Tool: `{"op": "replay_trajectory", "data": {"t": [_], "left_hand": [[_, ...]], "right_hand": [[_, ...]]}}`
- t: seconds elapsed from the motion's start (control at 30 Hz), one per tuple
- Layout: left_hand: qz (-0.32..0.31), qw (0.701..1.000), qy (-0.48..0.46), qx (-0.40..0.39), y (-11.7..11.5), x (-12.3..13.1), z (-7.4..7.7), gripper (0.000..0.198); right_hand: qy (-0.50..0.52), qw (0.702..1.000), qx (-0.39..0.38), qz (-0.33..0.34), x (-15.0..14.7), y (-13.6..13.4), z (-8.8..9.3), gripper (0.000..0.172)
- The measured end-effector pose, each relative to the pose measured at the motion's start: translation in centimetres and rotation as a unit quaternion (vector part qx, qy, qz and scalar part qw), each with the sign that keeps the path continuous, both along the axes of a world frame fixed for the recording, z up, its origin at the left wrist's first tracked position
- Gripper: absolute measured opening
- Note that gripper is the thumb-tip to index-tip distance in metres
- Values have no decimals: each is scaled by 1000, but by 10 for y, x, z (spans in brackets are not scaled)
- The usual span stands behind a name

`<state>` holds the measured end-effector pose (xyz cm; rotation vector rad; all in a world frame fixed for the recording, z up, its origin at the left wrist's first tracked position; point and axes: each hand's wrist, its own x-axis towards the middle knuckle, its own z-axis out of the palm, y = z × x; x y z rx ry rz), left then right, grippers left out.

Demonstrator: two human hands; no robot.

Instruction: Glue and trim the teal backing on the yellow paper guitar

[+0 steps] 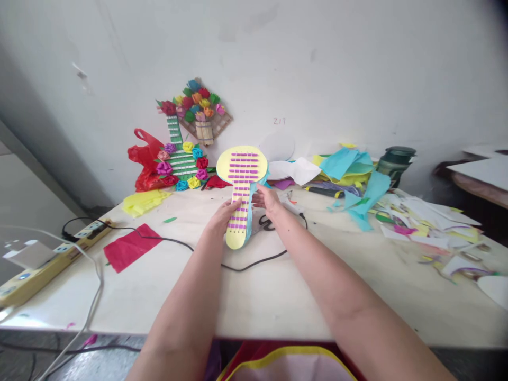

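Note:
A yellow paddle-shaped paper craft (pixel 243 164) with rows of purple strips is held up above the table, its round end uppermost. Light-blue paper (pixel 249 225) shows along its right edge. My left hand (pixel 223 216) grips the narrow handle from the left, thumb on the front face. At the handle's right edge, my right hand (pixel 269 201) holds the blue paper side with bent fingers, partly hidden by the craft. Black-handled scissors (pixel 266 222) lie on the table just below my right hand.
A black cable (pixel 238 270) crosses the table from a power strip (pixel 59 254) at left. Red paper (pixel 133 247) lies nearby. Flower crafts (pixel 184 164) stand at the back. Right are a utility knife (pixel 325 192), blue paper (pixel 369 190), scraps (pixel 428 222) and a dark bottle (pixel 395 164).

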<state>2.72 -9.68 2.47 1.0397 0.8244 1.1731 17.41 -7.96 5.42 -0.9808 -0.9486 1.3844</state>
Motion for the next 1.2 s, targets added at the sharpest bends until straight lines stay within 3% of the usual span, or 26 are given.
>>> {"op": "replay_trajectory", "data": {"t": [0.57,0.97,1.07,1.2], "left_hand": [[-71,996,47,-9,-3,-6,-1,33],[-94,994,57,-16,-9,-7,4,32],[-91,994,47,-26,-10,-7,7,36],[-98,992,-1,-77,-11,-11,13,54]], "right_hand": [[104,994,-4,21,8,15,-9,17],[55,998,-10,19,9,5,-1,22],[82,996,4,22,9,10,-4,32],[99,995,-8,16,10,15,-7,29]]}}
